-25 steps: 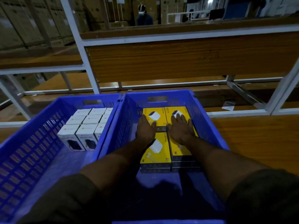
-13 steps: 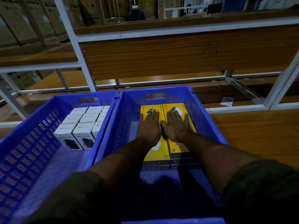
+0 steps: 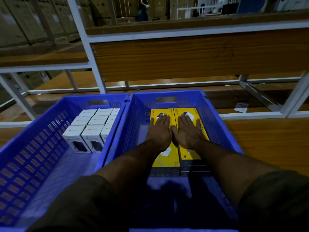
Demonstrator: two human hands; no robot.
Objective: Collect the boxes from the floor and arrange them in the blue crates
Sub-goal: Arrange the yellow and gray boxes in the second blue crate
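— Where do we have our hands?

— Both are inside the right blue crate [image 3: 215, 118]. Our left hand [image 3: 159, 133] lies flat, fingers straight and slightly spread, on the left column of yellow boxes [image 3: 164, 158]. Our right hand [image 3: 188, 133] lies the same way on the right column, and the two thumbs meet in the middle.

— Are we gripping anything?

— No, we only press down with our palms; no finger curls round a box.

— How do the yellow boxes sit?

— We see them in two columns side by side against the crate's far wall, stacked in layers (the dark front edges show more than one layer, though we cannot count them surely).

— And the other crate?

— The left blue crate [image 3: 33, 143] touches the right one along its side. It holds white boxes [image 3: 91, 128] standing upright in tight rows at the far end.

— What lies beyond?

— A white metal rack [image 3: 93, 52] with wooden shelves, and a person far off behind it.
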